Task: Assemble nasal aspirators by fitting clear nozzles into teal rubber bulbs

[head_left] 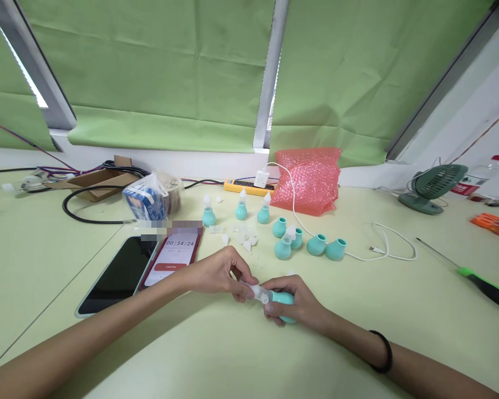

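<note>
Near the table's front, my right hand (293, 302) wraps round a teal squeeze bulb (283, 305) lying on its side, its clear plastic neck (263, 295) pointing left. My left hand (233, 277) pinches a whitish translucent tip (253, 289) at the end of that neck; the fingers partly hide where they meet. Behind my hands stand several teal bulbs: one with a clear top (283, 247), and open ones such as the bulb (336, 249) at right. Three bulbs with tops, among them one bulb (241, 209), stand farther back. Small clear and white pieces (246, 237) lie in a loose pile.
Two phones lie at left, one a dark phone (118, 274), the other a phone showing a timer (174, 252). A red bubble-wrap bag (307, 183), a yellow power strip (245, 188) and a green fan (434, 185) stand behind. A screwdriver (469, 274) and white cable (393, 257) lie right.
</note>
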Demonstrator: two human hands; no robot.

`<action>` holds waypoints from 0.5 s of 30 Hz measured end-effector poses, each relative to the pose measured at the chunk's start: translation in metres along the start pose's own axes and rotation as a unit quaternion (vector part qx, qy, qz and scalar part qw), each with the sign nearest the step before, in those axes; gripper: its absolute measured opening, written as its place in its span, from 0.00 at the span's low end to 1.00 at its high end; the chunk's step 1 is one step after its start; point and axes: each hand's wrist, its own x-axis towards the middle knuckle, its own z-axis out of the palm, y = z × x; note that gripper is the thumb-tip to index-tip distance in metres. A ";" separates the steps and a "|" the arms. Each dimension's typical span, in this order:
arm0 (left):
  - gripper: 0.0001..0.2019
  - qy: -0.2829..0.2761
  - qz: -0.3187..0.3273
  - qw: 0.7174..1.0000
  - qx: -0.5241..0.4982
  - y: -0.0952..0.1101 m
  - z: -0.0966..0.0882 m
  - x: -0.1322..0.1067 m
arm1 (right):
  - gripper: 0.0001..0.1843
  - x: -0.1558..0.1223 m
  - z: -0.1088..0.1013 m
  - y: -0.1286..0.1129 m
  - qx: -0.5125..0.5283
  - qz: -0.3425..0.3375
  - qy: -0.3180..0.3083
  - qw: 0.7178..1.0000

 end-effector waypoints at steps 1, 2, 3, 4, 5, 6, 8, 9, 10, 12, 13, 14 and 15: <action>0.09 -0.001 -0.002 1.000 -0.005 0.000 0.000 0.000 | 0.12 0.000 0.000 0.000 -0.002 0.002 -0.001 1.000; 0.08 -0.002 -0.003 1.000 -0.011 -0.001 0.000 0.000 | 0.12 0.000 0.000 -0.001 -0.003 0.004 -0.002 1.000; 0.08 -0.003 -0.002 1.000 -0.016 -0.001 0.000 0.001 | 0.12 0.000 0.000 -0.001 -0.004 0.005 -0.004 1.000; 0.08 -0.003 -0.001 1.000 -0.020 -0.001 0.000 0.001 | 0.12 0.000 0.000 -0.001 -0.004 0.006 -0.005 1.000; 0.08 -0.001 0.000 1.000 -0.022 -0.001 0.000 0.001 | 0.12 0.000 0.000 -0.001 -0.004 0.007 -0.006 1.000; 0.08 0.001 0.000 1.000 -0.024 -0.001 0.001 0.001 | 0.13 0.000 0.000 -0.002 -0.003 0.006 -0.006 1.000; 0.08 0.007 -0.001 1.000 -0.024 -0.001 0.001 0.001 | 0.13 0.000 -0.001 -0.001 -0.005 0.003 -0.005 1.000; 0.08 0.011 -0.002 1.000 -0.022 -0.001 0.002 0.001 | 0.13 0.000 -0.001 -0.001 -0.007 0.002 -0.005 1.000; 0.08 0.013 -0.002 1.000 -0.020 -0.001 0.002 0.001 | 0.13 0.000 -0.001 -0.001 -0.008 0.000 -0.006 1.000; 0.09 0.019 0.001 1.000 -0.013 -0.002 0.002 0.001 | 0.13 0.000 -0.001 -0.001 -0.007 0.001 -0.005 1.000; 0.09 0.024 0.002 1.000 -0.009 -0.002 0.002 0.001 | 0.13 0.000 -0.001 -0.001 -0.004 0.003 -0.002 1.000; 0.09 0.028 0.003 1.000 -0.003 -0.002 0.002 0.001 | 0.12 0.001 -0.001 -0.001 -0.001 0.005 0.001 1.000; 0.10 0.033 0.005 0.999 0.005 -0.001 0.001 0.001 | 0.12 0.001 -0.001 -0.001 0.001 0.005 0.005 1.000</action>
